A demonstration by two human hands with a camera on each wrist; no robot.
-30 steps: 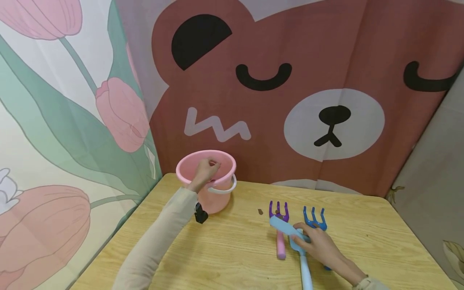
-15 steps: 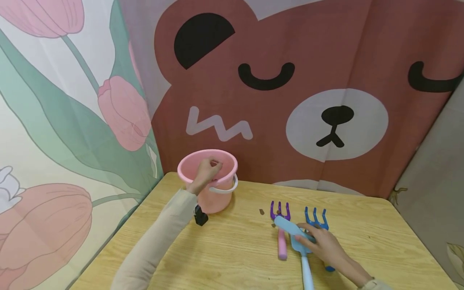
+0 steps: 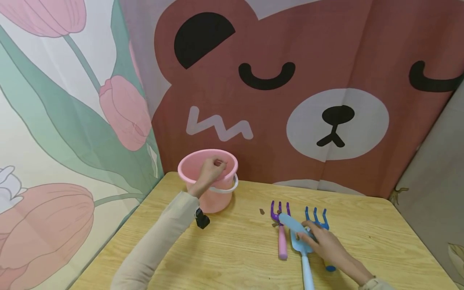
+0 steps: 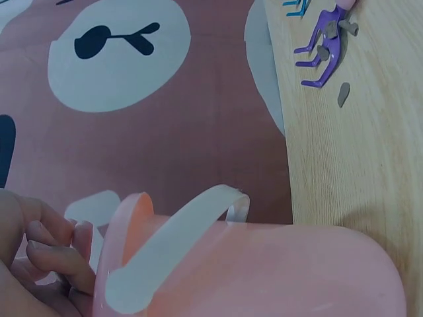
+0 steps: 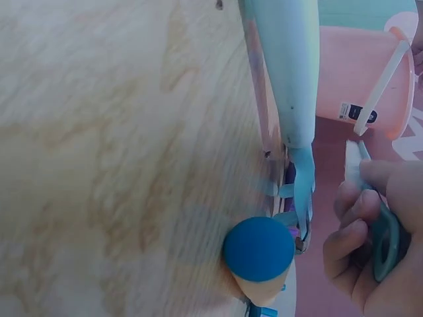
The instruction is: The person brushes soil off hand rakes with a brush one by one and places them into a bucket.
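Observation:
My right hand [image 3: 328, 245] grips a light blue brush [image 3: 290, 221] above a light blue trowel [image 3: 306, 270]. White bristles [image 5: 353, 158] show on the brush in the right wrist view. Under and beside it lie a purple hand fork with a pink handle [image 3: 282, 243] and a blue hand fork [image 3: 316, 219], partly covered by the hand. My left hand [image 3: 212, 171] is over the mouth of a pink bucket [image 3: 215, 201], fingers curled toward the thumb. In the left wrist view its fingers [image 4: 63, 257] are by the bucket's rim; I make out nothing between them.
Brown bits cling to the purple fork, and a loose brown bit [image 3: 262, 211] lies left of it. The bucket's white handle [image 3: 226, 189] hangs on its right side. Printed curtains [image 3: 261, 141] stand behind the wooden table [image 3: 224, 249].
The left hand has shifted slightly right over the bucket, its fingers turning. The right hand has moved a little to the right and tilted the brush differently. The tools on the table stay put.

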